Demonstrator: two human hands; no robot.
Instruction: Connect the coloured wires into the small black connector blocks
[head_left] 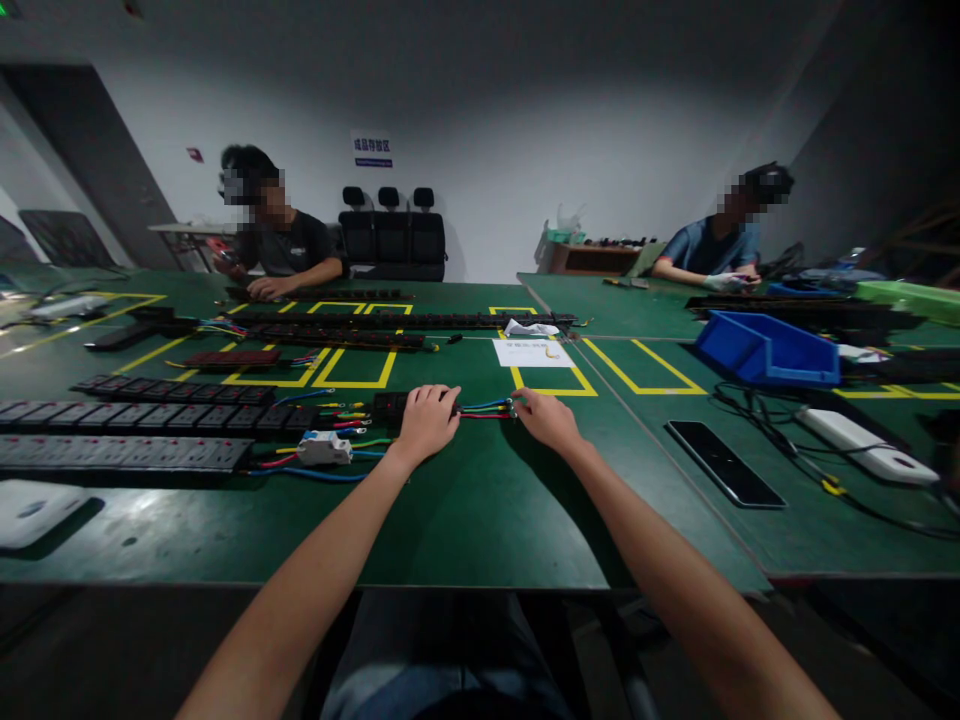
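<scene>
My left hand (431,418) lies over a short black socket strip (388,403), its fingers closed on the right part and hiding it. Blue, green and red wires (484,408) run from that strip to the right. At their far ends my right hand (546,415) pinches the wire tips between thumb and fingers; the terminals there are mostly covered. Left of my left hand lie longer socket strips, one black (150,415) and one grey (120,455). A grey-white breaker (324,448) sits on wires at the end of the grey one.
A phone (724,462), a blue bin (769,348), a white device (866,445) and black cables lie to the right. A paper sheet (531,352) is ahead. More strips (337,338) lie farther back. Two co-workers sit across the green table (480,540), at left and right.
</scene>
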